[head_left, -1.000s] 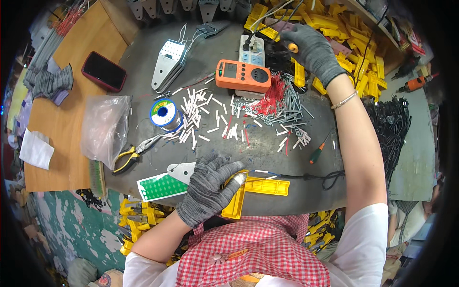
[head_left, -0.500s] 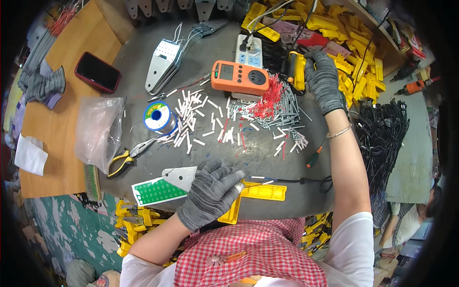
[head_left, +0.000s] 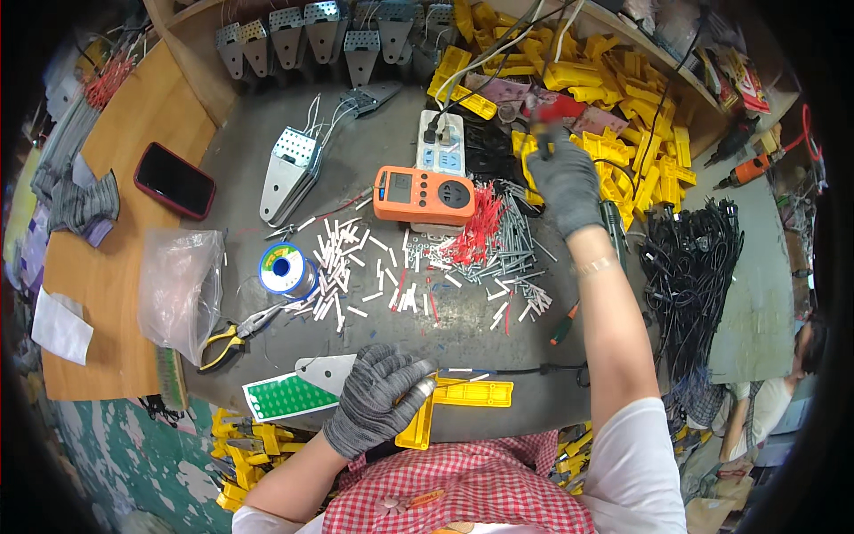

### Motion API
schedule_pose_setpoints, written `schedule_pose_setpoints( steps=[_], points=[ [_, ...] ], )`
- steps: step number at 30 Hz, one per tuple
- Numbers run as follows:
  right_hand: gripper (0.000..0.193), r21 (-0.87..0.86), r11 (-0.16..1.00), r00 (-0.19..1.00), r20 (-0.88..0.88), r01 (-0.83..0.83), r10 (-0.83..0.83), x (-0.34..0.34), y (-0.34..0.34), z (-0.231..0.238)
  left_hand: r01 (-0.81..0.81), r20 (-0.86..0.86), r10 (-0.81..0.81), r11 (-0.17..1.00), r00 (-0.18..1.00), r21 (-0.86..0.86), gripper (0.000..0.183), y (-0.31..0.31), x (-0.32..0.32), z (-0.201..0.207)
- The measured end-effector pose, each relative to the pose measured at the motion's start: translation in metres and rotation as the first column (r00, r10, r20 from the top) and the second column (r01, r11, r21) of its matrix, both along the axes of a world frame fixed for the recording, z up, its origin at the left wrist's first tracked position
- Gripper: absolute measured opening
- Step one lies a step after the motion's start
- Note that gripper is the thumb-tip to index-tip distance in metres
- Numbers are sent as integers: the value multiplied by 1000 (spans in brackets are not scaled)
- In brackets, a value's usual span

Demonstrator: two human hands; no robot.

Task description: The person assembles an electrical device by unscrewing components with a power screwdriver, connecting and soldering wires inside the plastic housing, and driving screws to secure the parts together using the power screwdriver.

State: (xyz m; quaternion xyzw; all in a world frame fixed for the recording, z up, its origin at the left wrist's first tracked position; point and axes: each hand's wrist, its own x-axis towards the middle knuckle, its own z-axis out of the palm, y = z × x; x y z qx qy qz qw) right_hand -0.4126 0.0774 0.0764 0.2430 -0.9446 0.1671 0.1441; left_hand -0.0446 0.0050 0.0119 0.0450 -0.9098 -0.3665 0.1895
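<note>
My left hand, in a grey knit glove, is closed over the end of a yellow plastic housing at the near edge of the table. A second yellow housing lies beside it, with a black cable and white-sleeved wire ends running along it. Under the left fingers lie a grey metal plate and a green-patterned card. My right hand, also gloved, reaches to the far right by the yellow pile. Its fingers curl around something dark and motion-blurred whose kind I cannot make out.
An orange meter sits by a white power strip. White sleeves, screws and red pieces are scattered mid-table. Solder spool, pliers, screwdriver and phone lie around; yellow housings and black cables fill the right.
My right hand has drawn slightly nearer and curled round a blurred dark object; the black-and-orange cylinder beside it no longer shows in its place. The left hand's fingers are more bent. The view has shifted.
</note>
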Motion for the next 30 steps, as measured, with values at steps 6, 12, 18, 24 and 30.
schedule_pose_setpoints(
  steps=[6,12,18,24,30],
  points=[
    [32,-176,969,947,241,-173,213,63,23,45,-8,-2,8,1000,1000,8,27,-3,1,-1],
    [37,-56,972,972,47,-227,230,17,-3,30,5,12,-6,1000,1000,31,25,-1,2,0],
    [36,-676,706,532,686,212,497,-17,-21,30,1,-71,0,1000,997,5,26,2,0,-4],
    [33,-770,637,562,538,24,629,123,51,10,-57,-66,58,998,996,21,26,0,4,-7],
    [17,-341,691,444,570,-637,691,191,109,-29,-53,-53,57,995,997,79,21,0,-5,-1]
  ],
)
